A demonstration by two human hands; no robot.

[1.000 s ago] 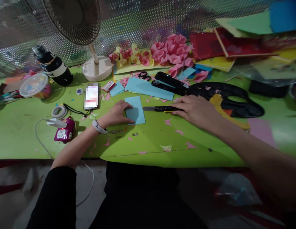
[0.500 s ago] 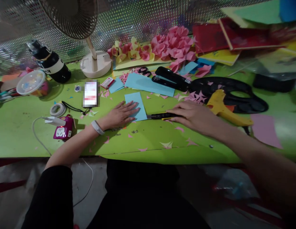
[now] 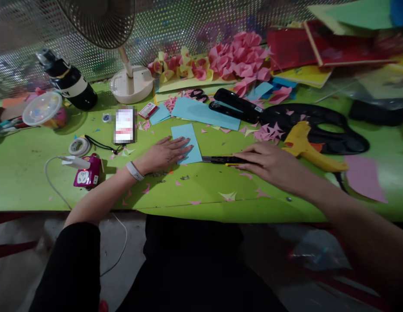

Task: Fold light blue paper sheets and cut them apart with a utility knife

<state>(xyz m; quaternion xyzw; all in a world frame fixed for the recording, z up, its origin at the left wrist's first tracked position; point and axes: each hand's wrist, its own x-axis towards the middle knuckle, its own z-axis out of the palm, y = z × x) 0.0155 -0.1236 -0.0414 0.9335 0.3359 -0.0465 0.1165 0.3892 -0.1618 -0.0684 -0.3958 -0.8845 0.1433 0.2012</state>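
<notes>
My left hand (image 3: 165, 154) lies flat with fingers stretched over a folded-looking light blue paper (image 3: 192, 141), pressing it on the green table. My right hand (image 3: 264, 162) is wrapped round a black and yellow utility knife (image 3: 222, 160). The knife lies low over the tabletop, its blade pointing left at the paper's lower right corner. Beyond the paper are a larger blue sheet (image 3: 207, 113) and a black stapler (image 3: 235, 106). Close behind my right hand sits a yellow glue gun (image 3: 305, 145).
A white fan (image 3: 131, 86), a black bottle (image 3: 71, 84), a phone (image 3: 124, 125) and a purple power adapter (image 3: 87, 173) stand at left. Pink paper flowers (image 3: 238, 56) pile up at the back. A black palette (image 3: 347, 141) and pink paper (image 3: 365, 177) lie right. Paper scraps dot the table.
The view has shifted slightly, moving the whole scene a little. My left hand stays on the blue paper and my right hand keeps the knife at its corner.
</notes>
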